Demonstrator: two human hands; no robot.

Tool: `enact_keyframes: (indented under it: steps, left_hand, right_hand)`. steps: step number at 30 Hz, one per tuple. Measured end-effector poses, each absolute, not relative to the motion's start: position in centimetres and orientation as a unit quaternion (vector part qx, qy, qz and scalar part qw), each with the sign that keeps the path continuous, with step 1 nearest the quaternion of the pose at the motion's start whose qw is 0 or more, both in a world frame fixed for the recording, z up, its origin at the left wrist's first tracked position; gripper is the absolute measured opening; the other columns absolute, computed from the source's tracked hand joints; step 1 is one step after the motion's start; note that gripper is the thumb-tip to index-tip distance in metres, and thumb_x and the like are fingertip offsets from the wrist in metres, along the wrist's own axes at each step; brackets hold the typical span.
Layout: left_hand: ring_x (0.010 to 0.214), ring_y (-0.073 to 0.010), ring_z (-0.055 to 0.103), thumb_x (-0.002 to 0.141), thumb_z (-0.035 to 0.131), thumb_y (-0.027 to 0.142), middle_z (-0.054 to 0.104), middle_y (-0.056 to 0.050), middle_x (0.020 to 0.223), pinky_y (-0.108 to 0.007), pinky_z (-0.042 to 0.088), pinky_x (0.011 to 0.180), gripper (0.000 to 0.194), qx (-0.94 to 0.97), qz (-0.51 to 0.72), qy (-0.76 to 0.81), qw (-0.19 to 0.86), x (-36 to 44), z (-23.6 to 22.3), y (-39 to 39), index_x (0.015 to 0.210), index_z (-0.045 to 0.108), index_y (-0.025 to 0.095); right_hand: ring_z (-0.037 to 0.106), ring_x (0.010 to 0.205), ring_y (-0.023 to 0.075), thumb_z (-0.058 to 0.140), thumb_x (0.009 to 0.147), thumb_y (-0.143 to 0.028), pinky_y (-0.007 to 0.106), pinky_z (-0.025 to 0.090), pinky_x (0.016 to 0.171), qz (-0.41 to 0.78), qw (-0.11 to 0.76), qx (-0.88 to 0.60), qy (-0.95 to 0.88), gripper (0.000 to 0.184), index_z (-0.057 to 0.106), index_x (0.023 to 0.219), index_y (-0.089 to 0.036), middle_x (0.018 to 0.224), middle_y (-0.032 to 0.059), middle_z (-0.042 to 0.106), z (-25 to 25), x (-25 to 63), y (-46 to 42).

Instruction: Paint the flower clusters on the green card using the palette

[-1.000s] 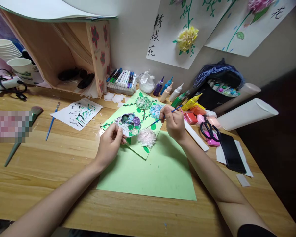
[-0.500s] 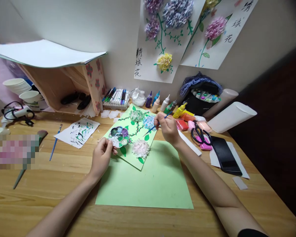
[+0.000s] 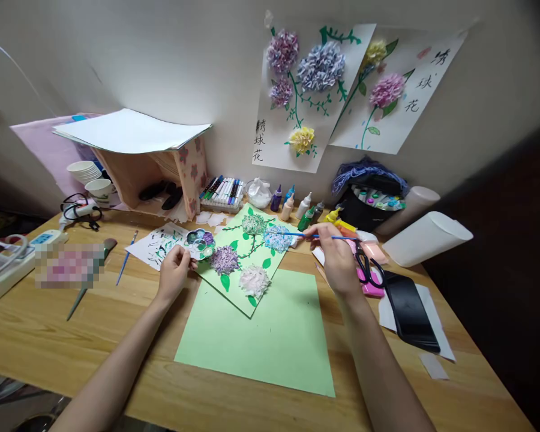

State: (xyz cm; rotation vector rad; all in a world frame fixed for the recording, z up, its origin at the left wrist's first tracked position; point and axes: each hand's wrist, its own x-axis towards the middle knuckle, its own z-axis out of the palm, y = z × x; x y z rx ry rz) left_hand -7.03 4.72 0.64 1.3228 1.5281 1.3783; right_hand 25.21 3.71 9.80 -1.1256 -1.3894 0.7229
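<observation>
My left hand (image 3: 174, 271) grips the edge of a flower-shaped paint palette (image 3: 202, 252) with dark and purple paint in its wells. It is over the left corner of a light green flower picture (image 3: 247, 294). Between the fingers of my right hand (image 3: 335, 255) is a thin blue paintbrush (image 3: 306, 236), lying nearly level with its tip pointing left over the blue flower (image 3: 278, 239); whether it touches is unclear. The picture also bears a purple flower (image 3: 225, 260), a pale pink flower (image 3: 254, 280), a green flower (image 3: 253, 224) and painted leaves. Below lies a plain green sheet (image 3: 256, 348).
Paint bottles (image 3: 303, 206) and a marker box (image 3: 222, 195) line the wall. At right lie black scissors (image 3: 369, 269), a black phone (image 3: 411, 312) and a white cylinder (image 3: 425, 240). Left are a paint-smeared paper (image 3: 155, 249), a blue brush (image 3: 126, 261) and a power strip (image 3: 9, 276).
My right hand has moved right and away from the picture, the brush turning nearly level. My left hand has drawn the palette left, uncovering the purple flower. The view has shifted.
</observation>
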Motion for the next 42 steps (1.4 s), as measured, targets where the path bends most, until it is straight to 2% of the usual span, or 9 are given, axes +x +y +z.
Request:
enact_keyframes:
  steps: [6,9,15,21,24,30,42]
  left_hand:
    - [0.051,-0.0123,0.056,0.086,0.052,0.032,0.056,0.004,0.055,-0.025,0.046,0.055,0.025,0.549,0.504,0.558,0.365,-8.4,1.9,4.9,0.065,0.044,0.021]
    - [0.049,-0.0133,0.057,0.085,0.054,0.037,0.058,0.003,0.053,-0.025,0.046,0.052,0.028,0.594,0.459,0.517,0.411,-8.9,3.9,6.2,0.064,0.044,0.021]
    - [0.052,-0.0127,0.060,0.084,0.056,0.040,0.060,0.003,0.054,-0.023,0.047,0.051,0.031,0.659,0.404,0.414,0.481,-7.5,8.8,11.7,0.065,0.044,0.020]
    - [0.052,-0.0109,0.062,0.087,0.053,0.038,0.057,0.005,0.055,-0.023,0.049,0.054,0.028,0.682,0.386,0.333,0.524,-3.4,11.5,15.8,0.068,0.041,0.020]
    - [0.052,-0.0102,0.062,0.087,0.053,0.036,0.055,0.006,0.055,-0.022,0.048,0.053,0.028,0.687,0.374,0.309,0.541,-1.9,12.1,16.3,0.067,0.040,0.020]
    - [0.054,-0.0094,0.061,0.090,0.049,0.030,0.056,0.005,0.056,-0.022,0.046,0.056,0.026,0.711,0.354,0.291,0.534,-0.6,12.4,16.4,0.067,0.041,0.020]
    - [0.055,-0.0107,0.063,0.089,0.051,0.031,0.056,0.005,0.057,-0.024,0.048,0.057,0.026,0.724,0.332,0.314,0.517,0.0,11.3,16.8,0.066,0.042,0.021]
  right_hand:
    - [0.060,0.074,0.0163,0.044,0.092,-0.050,0.028,0.045,0.064,0.288,0.584,-0.481,-0.587,0.035,0.062,0.084,-0.022,0.080,0.0027,0.066,11.7,25.8,3.8]
    - [0.061,0.077,0.0175,0.049,0.089,-0.052,0.030,0.047,0.068,0.287,0.580,-0.489,-0.585,0.035,0.064,0.083,-0.021,0.085,0.0040,0.066,13.1,26.2,4.6]
    - [0.060,0.079,0.0185,0.052,0.089,-0.048,0.031,0.048,0.070,0.256,0.639,-0.473,-0.550,0.028,0.067,0.081,-0.026,0.085,0.0025,0.066,15.8,25.0,5.8]
    - [0.060,0.087,0.0143,0.052,0.091,-0.042,0.025,0.046,0.077,0.246,0.553,-0.492,-0.626,0.022,0.066,0.089,-0.025,0.090,0.0005,0.065,16.3,22.8,6.0]
    - [0.060,0.088,0.0125,0.048,0.094,-0.037,0.023,0.045,0.079,0.224,0.528,-0.491,-0.656,0.022,0.066,0.089,-0.025,0.089,-0.0003,0.065,16.2,22.7,5.6]
    - [0.059,0.079,0.0116,0.044,0.097,-0.031,0.024,0.045,0.074,0.165,0.550,-0.467,-0.672,0.026,0.065,0.083,-0.023,0.080,-0.0007,0.064,16.1,22.8,5.5]
    - [0.061,0.074,0.0141,0.045,0.095,-0.034,0.027,0.047,0.065,0.206,0.504,-0.476,-0.691,0.028,0.064,0.078,-0.022,0.075,0.0014,0.064,15.6,22.4,7.3]
